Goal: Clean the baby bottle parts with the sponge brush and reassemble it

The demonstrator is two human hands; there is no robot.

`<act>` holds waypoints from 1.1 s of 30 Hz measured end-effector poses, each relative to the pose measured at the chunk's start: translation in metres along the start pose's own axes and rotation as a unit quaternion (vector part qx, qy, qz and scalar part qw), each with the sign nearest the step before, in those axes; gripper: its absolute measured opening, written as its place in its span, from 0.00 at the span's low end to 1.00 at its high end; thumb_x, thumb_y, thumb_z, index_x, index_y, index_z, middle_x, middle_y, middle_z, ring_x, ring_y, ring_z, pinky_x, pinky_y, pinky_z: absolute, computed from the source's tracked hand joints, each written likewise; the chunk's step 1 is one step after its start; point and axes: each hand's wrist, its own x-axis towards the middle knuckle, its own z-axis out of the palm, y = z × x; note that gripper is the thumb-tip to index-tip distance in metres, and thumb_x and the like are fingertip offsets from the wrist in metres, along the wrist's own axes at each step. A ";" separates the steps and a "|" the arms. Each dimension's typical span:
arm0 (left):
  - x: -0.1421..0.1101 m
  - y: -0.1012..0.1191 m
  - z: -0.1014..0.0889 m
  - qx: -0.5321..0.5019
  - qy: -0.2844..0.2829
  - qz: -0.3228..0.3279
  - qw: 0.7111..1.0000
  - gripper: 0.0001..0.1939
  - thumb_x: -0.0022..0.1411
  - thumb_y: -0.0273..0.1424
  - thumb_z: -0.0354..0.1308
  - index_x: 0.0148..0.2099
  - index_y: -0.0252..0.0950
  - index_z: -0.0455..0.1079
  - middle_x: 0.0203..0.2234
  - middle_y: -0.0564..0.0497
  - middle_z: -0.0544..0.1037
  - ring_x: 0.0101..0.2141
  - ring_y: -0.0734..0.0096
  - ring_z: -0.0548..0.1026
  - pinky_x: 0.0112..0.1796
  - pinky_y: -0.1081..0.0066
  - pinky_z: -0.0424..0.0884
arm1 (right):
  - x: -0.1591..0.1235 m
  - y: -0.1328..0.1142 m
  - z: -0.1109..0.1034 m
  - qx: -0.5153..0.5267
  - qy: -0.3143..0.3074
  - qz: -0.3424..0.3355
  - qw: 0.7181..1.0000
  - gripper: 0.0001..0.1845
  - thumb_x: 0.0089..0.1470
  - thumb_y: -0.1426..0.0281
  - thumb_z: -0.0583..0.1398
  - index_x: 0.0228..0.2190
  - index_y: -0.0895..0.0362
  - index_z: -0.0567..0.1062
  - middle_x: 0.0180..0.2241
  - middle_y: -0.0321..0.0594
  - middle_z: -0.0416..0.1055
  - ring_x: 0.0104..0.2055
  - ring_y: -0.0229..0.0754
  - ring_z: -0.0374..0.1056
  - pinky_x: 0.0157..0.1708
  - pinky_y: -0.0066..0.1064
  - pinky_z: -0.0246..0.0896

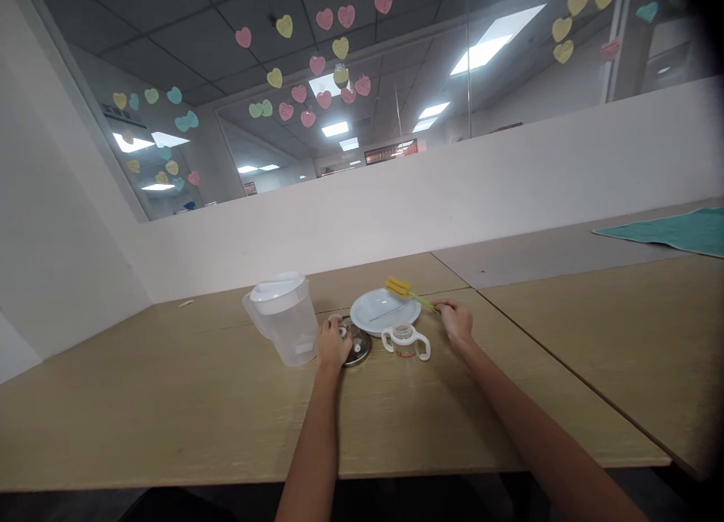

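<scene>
My left hand rests on a small clear bottle lying in a shiny metal bowl, fingers closed around it. My right hand grips the green handle of a yellow sponge brush, whose head lies over the rim of a white plate. A white two-handled cap ring stands on the table between my hands. A translucent pitcher with a white lid stands just left of my left hand.
The wooden table runs to a white partition wall behind the objects. A teal cloth lies on the far right table. A seam separates my table from the neighbouring one at right.
</scene>
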 end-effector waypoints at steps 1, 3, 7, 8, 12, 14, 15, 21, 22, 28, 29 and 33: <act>0.000 0.000 -0.001 -0.003 0.003 0.003 1.000 0.16 0.55 0.33 0.53 0.47 0.39 0.67 0.40 0.46 0.70 0.43 0.60 0.69 0.42 0.66 0.65 | 0.000 0.000 0.000 0.002 0.001 0.005 1.000 0.14 0.35 0.68 0.54 0.22 0.55 0.79 0.27 0.40 0.77 0.32 0.46 0.69 0.33 0.32 0.59; 0.000 0.001 -0.004 -0.008 0.007 0.012 1.000 0.14 0.55 0.33 0.54 0.45 0.38 0.68 0.39 0.46 0.70 0.43 0.60 0.69 0.43 0.66 0.64 | 0.000 -0.001 0.001 0.010 0.003 0.016 1.000 0.13 0.34 0.69 0.54 0.22 0.55 0.79 0.26 0.40 0.77 0.32 0.46 0.69 0.33 0.31 0.59; -0.001 0.001 -0.004 -0.012 0.002 0.026 1.000 0.11 0.52 0.32 0.56 0.40 0.38 0.69 0.37 0.46 0.69 0.42 0.60 0.69 0.44 0.65 0.64 | 0.002 0.000 0.001 0.033 0.005 0.033 0.999 0.12 0.34 0.69 0.55 0.21 0.55 0.78 0.27 0.40 0.77 0.32 0.45 0.69 0.32 0.30 0.60; -0.001 0.001 -0.003 -0.013 0.000 0.027 1.000 0.11 0.52 0.32 0.57 0.39 0.38 0.69 0.37 0.46 0.69 0.42 0.59 0.69 0.44 0.64 0.64 | 0.002 0.001 0.002 0.038 0.007 0.037 0.999 0.12 0.34 0.69 0.55 0.21 0.56 0.78 0.27 0.40 0.77 0.32 0.45 0.69 0.31 0.30 0.60; 0.000 -0.001 -0.001 -0.024 0.000 0.029 0.999 0.12 0.51 0.30 0.57 0.40 0.37 0.68 0.37 0.46 0.69 0.42 0.60 0.69 0.45 0.65 0.64 | 0.004 0.004 0.002 0.050 0.014 0.051 0.997 0.13 0.34 0.69 0.54 0.21 0.57 0.78 0.27 0.40 0.77 0.31 0.44 0.69 0.28 0.29 0.60; 0.000 -0.001 -0.001 -0.030 0.002 0.032 0.999 0.12 0.51 0.28 0.57 0.40 0.37 0.67 0.38 0.46 0.70 0.43 0.62 0.69 0.45 0.66 0.63 | 0.005 0.006 0.002 0.053 0.017 0.056 0.997 0.14 0.34 0.68 0.54 0.22 0.57 0.78 0.28 0.40 0.77 0.30 0.44 0.69 0.26 0.29 0.60; 0.000 0.000 -0.002 -0.033 0.003 0.032 0.999 0.12 0.51 0.28 0.56 0.40 0.37 0.66 0.38 0.47 0.71 0.43 0.62 0.69 0.45 0.66 0.63 | 0.005 0.007 0.002 0.052 0.019 0.058 0.997 0.14 0.34 0.67 0.54 0.22 0.57 0.78 0.28 0.41 0.77 0.30 0.44 0.69 0.26 0.29 0.60; 0.000 0.001 -0.002 -0.036 0.000 0.022 0.999 0.11 0.51 0.28 0.55 0.39 0.36 0.63 0.33 0.48 0.72 0.39 0.62 0.70 0.40 0.66 0.63 | 0.004 0.004 0.002 0.033 0.007 0.045 0.998 0.13 0.33 0.69 0.55 0.21 0.56 0.78 0.28 0.40 0.77 0.33 0.45 0.69 0.31 0.30 0.60; -0.001 0.001 -0.002 -0.036 0.000 0.021 0.999 0.10 0.51 0.28 0.55 0.39 0.36 0.63 0.33 0.48 0.72 0.39 0.62 0.70 0.40 0.66 0.63 | 0.004 0.003 0.002 0.030 0.002 0.040 0.999 0.12 0.33 0.69 0.55 0.21 0.55 0.78 0.28 0.39 0.77 0.33 0.45 0.69 0.32 0.30 0.60; 0.000 0.002 -0.004 -0.038 0.015 0.025 0.999 0.09 0.52 0.29 0.55 0.38 0.36 0.63 0.35 0.47 0.72 0.41 0.62 0.69 0.43 0.66 0.62 | 0.003 0.002 0.002 0.026 0.000 0.040 0.999 0.12 0.34 0.70 0.55 0.21 0.55 0.78 0.28 0.39 0.77 0.33 0.45 0.69 0.33 0.31 0.60; 0.001 0.003 -0.004 -0.038 0.018 0.026 0.999 0.09 0.52 0.29 0.55 0.38 0.37 0.63 0.36 0.47 0.72 0.42 0.62 0.69 0.43 0.66 0.62 | 0.003 0.003 0.002 0.028 0.003 0.041 0.999 0.12 0.34 0.70 0.55 0.21 0.55 0.78 0.28 0.39 0.77 0.33 0.45 0.70 0.33 0.30 0.60; 0.000 0.002 -0.005 -0.038 0.007 0.020 0.999 0.09 0.51 0.30 0.56 0.38 0.37 0.63 0.34 0.48 0.72 0.41 0.62 0.70 0.42 0.66 0.62 | 0.004 0.005 0.002 0.033 0.006 0.042 0.999 0.12 0.34 0.70 0.54 0.21 0.56 0.78 0.28 0.40 0.77 0.32 0.45 0.70 0.31 0.30 0.60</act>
